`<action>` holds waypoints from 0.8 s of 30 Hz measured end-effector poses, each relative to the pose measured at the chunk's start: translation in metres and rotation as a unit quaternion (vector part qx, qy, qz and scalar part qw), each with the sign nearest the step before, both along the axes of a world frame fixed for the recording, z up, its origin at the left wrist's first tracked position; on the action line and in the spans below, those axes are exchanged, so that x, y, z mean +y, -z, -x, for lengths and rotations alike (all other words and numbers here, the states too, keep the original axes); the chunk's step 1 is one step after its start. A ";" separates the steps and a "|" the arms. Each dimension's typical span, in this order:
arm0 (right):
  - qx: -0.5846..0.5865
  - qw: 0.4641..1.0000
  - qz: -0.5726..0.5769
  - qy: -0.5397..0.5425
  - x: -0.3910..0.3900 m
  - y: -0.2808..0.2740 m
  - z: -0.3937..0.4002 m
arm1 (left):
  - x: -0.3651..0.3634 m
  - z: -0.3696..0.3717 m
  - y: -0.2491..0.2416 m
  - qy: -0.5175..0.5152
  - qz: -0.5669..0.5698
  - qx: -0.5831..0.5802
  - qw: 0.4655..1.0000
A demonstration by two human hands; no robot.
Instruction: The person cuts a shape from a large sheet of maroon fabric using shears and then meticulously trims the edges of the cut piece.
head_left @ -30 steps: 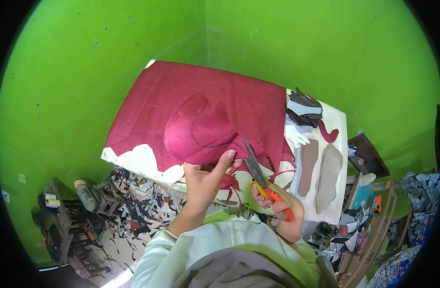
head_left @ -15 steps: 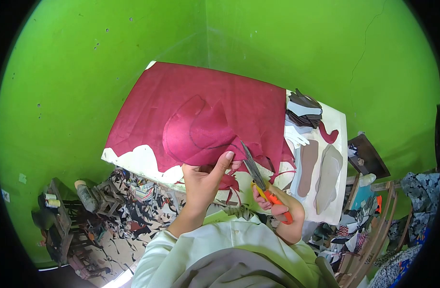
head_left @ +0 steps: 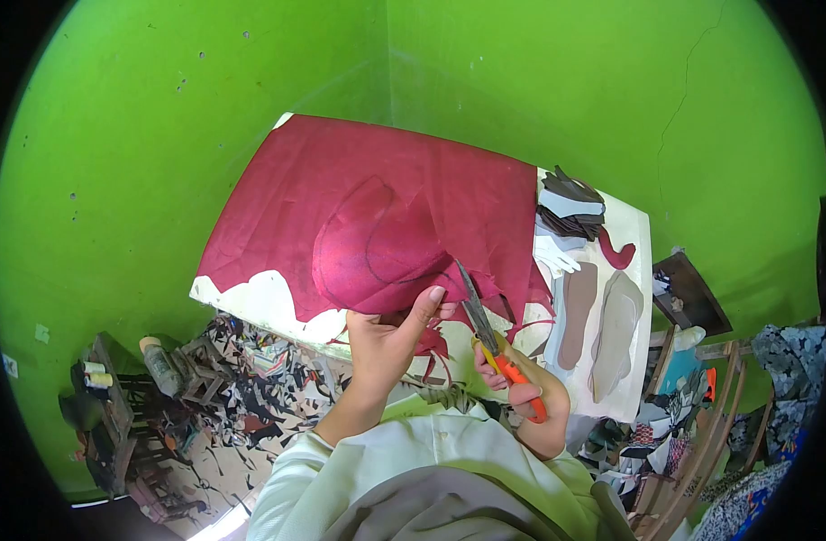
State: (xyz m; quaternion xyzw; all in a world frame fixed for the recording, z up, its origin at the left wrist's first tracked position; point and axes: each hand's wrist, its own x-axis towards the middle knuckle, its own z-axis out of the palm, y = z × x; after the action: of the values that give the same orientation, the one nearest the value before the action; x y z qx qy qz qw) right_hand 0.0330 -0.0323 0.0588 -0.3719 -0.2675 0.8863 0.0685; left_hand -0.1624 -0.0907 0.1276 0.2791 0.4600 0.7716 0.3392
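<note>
My left hand [head_left: 386,347] grips the lower edge of a crimson fabric piece [head_left: 377,248], thumb on top. Dark curved lines are drawn on that piece. In my right hand [head_left: 521,388] are scissors [head_left: 487,335] with orange and yellow handles, their dark blades pointing up and left. The blade tips meet the right edge of the fabric piece, close to my left thumb. Beneath lies a larger crimson sheet [head_left: 278,198] of the same colour, spread over the white tabletop [head_left: 625,388]. Narrow crimson offcuts [head_left: 438,344] hang by my left hand.
Right of the sheet lie a stack of dark and pale cut pieces [head_left: 570,207], a brown sole-shaped piece [head_left: 577,316], a grey one [head_left: 616,329] and a curved crimson strip [head_left: 618,251]. Scraps [head_left: 260,370] litter the floor at left. Green walls [head_left: 557,81] meet behind the table.
The fabric piece and my left hand have shifted slightly to the right. The scissor blades look closer together, and the tips have moved slightly right.
</note>
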 end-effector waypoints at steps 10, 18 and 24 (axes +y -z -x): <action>0.041 0.998 0.016 0.049 -0.008 -0.025 0.003 | 0.000 0.000 -0.006 0.006 -0.003 -0.001 1.000; 0.032 0.992 -0.090 -0.080 0.005 -0.011 -0.003 | -0.001 0.002 -0.009 0.036 0.008 0.012 0.999; -0.026 0.957 -0.243 -0.157 0.006 -0.014 -0.006 | -0.002 0.000 -0.011 0.048 0.016 0.007 0.999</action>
State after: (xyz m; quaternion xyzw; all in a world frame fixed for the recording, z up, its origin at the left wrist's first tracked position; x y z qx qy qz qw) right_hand 0.0394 -0.0262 0.0728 -0.3202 -0.5318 0.7840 0.0096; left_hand -0.1626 -0.0923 0.1391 0.3006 0.4605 0.7453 0.3770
